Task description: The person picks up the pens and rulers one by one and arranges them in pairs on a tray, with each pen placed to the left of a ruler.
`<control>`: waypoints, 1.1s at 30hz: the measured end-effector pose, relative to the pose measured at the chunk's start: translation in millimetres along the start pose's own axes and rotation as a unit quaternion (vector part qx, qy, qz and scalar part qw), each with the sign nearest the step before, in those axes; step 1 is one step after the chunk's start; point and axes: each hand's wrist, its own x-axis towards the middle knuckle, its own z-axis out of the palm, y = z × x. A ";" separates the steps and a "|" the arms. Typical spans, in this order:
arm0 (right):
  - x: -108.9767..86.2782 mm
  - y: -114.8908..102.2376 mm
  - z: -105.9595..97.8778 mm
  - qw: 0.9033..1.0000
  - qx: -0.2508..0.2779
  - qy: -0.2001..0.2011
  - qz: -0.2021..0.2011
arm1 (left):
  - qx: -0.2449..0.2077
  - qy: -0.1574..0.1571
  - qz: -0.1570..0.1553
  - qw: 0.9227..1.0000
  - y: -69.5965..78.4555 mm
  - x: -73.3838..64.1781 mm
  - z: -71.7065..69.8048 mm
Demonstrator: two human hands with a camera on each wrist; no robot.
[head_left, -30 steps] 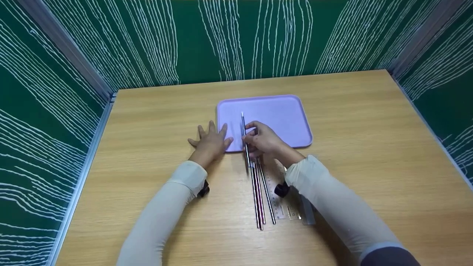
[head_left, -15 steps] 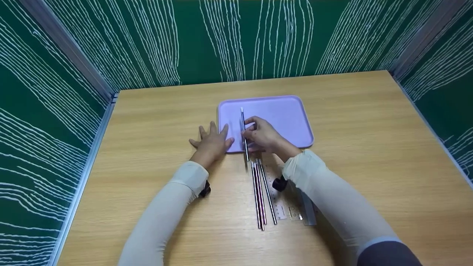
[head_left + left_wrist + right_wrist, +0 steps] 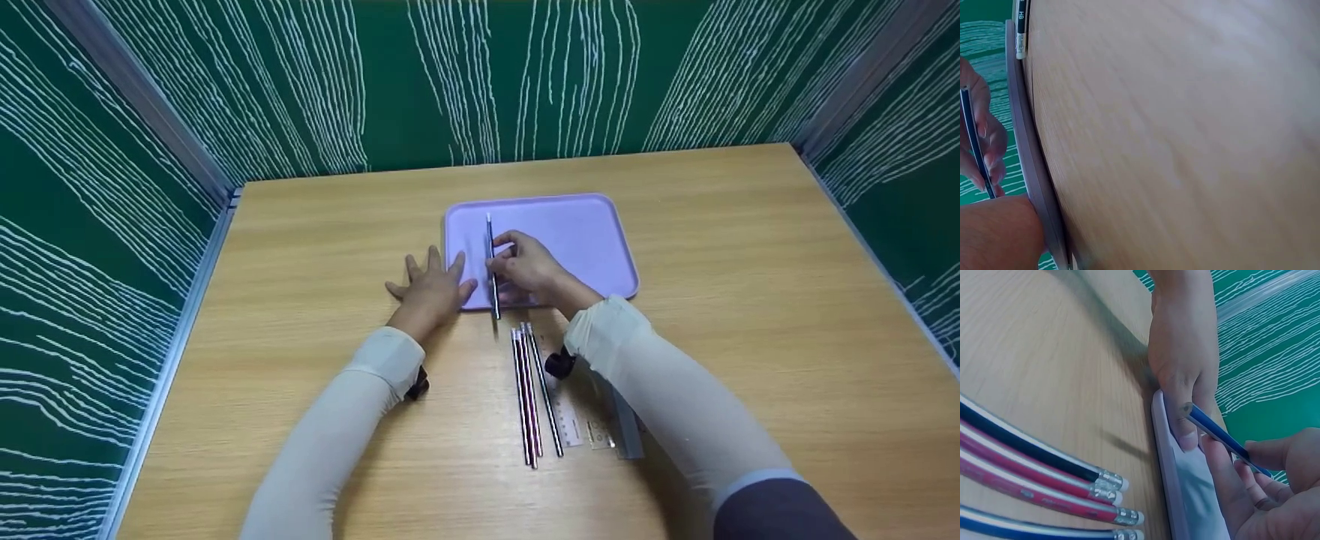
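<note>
My right hand (image 3: pixel 529 264) pinches a dark blue pencil (image 3: pixel 492 281) between thumb and fingers, over the left part of a lilac tray (image 3: pixel 566 240). The pencil's white end points to the back; in the right wrist view its unsharpened tip (image 3: pixel 1187 408) faces the camera. With fingers spread, my left hand (image 3: pixel 429 292) lies at the tray's left edge, thumb and a finger over the rim. Several striped pencils (image 3: pixel 526 405) lie side by side on the table in front of the tray; red, black and blue ones show in the right wrist view.
Right of the pencils lie a clear ruler (image 3: pixel 570 427), a small transparent piece (image 3: pixel 600 435) and a bluish ruler (image 3: pixel 628 427), partly hidden under the right forearm. Green walls with white lines enclose the wooden table (image 3: pixel 322 240) at the back and sides.
My right hand has carried the pencil away from the other pencils, further back and slightly left over the tray. The left hand has stayed in place.
</note>
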 end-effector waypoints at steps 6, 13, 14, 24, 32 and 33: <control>7.1 -0.8 3.1 1.000 -0.012 0.007 -0.010 | 0.010 0.002 0.002 1.000 0.2 0.2 -0.3; 13.6 -2.7 3.9 1.000 -0.014 0.014 -0.019 | 0.007 0.007 0.007 1.000 0.9 -1.3 -0.8; 14.6 -2.2 3.9 1.000 -0.015 0.016 -0.017 | 0.008 0.006 0.007 1.000 1.0 -1.3 -0.7; 23.6 3.9 8.0 0.999 -0.019 0.027 -0.010 | 0.013 0.004 0.001 1.000 0.3 -1.8 -0.1; 28.0 3.2 9.6 0.999 -0.022 0.047 -0.016 | 0.013 0.001 -0.001 1.000 1.5 -2.0 -0.3; 28.8 2.9 9.5 0.998 -0.023 0.050 -0.016 | 0.014 0.000 -0.001 1.000 1.7 -2.0 -0.5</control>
